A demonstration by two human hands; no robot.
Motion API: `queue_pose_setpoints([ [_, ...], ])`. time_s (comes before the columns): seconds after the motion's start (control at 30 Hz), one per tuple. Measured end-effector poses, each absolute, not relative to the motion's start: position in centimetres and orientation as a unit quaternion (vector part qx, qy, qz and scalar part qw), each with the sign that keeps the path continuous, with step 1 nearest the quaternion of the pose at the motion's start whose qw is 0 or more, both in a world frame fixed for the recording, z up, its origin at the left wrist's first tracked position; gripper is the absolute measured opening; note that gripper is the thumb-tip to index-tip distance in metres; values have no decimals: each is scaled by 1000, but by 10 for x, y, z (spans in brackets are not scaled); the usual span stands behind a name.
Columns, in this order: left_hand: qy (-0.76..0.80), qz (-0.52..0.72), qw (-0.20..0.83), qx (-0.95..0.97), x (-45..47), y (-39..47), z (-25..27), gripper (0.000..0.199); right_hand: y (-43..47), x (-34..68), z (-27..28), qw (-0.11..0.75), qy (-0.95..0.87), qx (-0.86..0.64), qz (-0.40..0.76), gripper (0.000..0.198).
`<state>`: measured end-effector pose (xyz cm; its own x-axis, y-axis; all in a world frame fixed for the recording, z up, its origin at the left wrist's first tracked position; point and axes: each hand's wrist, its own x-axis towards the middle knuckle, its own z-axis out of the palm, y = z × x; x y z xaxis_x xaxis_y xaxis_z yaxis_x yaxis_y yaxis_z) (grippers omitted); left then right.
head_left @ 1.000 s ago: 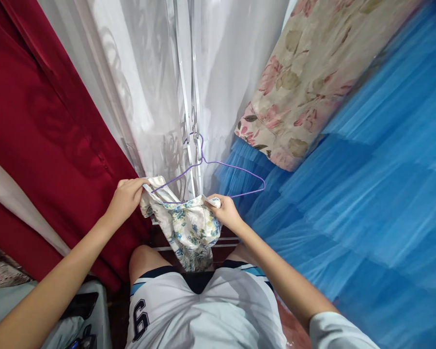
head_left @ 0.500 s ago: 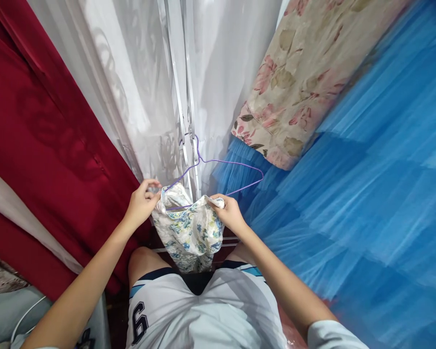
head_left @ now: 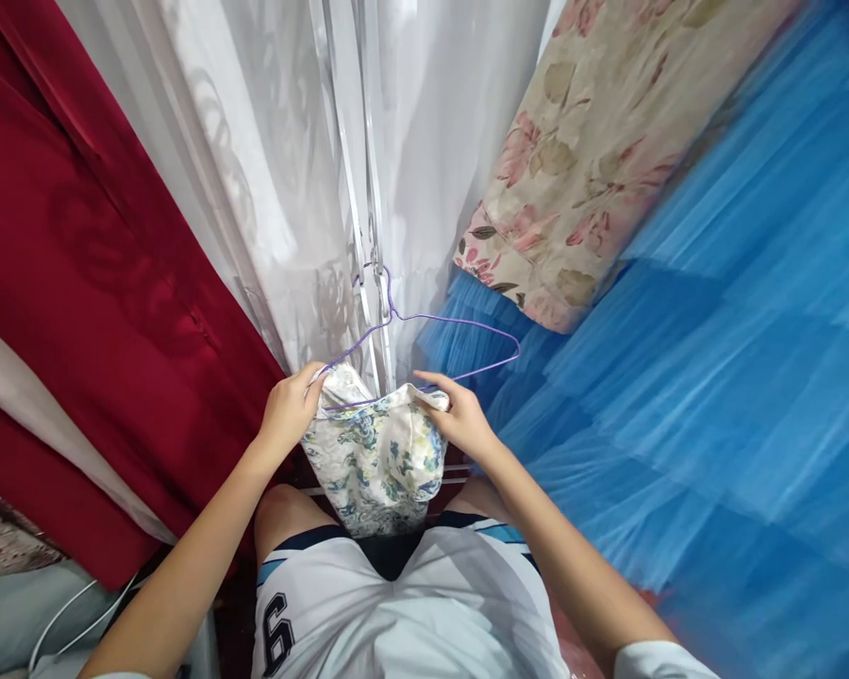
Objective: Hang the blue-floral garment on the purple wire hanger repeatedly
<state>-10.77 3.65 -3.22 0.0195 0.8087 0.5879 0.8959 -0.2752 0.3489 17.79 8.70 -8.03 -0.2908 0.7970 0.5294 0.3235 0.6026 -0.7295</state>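
A purple wire hanger [head_left: 459, 318] hangs by its hook from a white metal rack [head_left: 366, 203]. Its left end runs into the neckline of a white garment with blue and green flowers [head_left: 374, 462]; its right end sticks out bare. My left hand [head_left: 293, 401] pinches the garment's left edge, close around the hanger's left corner. On the other side my right hand [head_left: 457, 410] grips the right edge of the neckline between thumb and fingers, with the index finger stretched out. Below, the cloth hangs down between my knees.
Dark red cloth [head_left: 113, 255] drapes on the left and a white curtain [head_left: 255, 170] behind the rack. To the right hang a cream floral cloth [head_left: 573, 170] and ruffled blue tulle [head_left: 714, 405]. A white cable [head_left: 63, 608] lies at lower left.
The fingers of my left hand have closed over the garment's left edge. My right hand has shifted slightly right, pulling the neckline wider, with its index finger now extended.
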Motion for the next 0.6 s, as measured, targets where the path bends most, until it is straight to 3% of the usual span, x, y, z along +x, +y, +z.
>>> queue_pose_setpoints([
  [0.1, -612, -325, 78, -716, -111, 38, -38, 30, 93, 204, -75, 461, -755, -411, 220, 84],
  [0.2, -618, -307, 91, -718, -112, 37, -41, 30, 109, 222, -71, 466, -744, -428, 215, 96],
  [0.43, -607, -319, 76, -723, -110, 34, -41, 27, 174, 230, -53, 449, -756, -429, 208, 93],
  [0.6, -604, -344, 82, -714, -115, 32, -46, 25, 190, 228, -47, 412, -786, -429, 168, 71],
])
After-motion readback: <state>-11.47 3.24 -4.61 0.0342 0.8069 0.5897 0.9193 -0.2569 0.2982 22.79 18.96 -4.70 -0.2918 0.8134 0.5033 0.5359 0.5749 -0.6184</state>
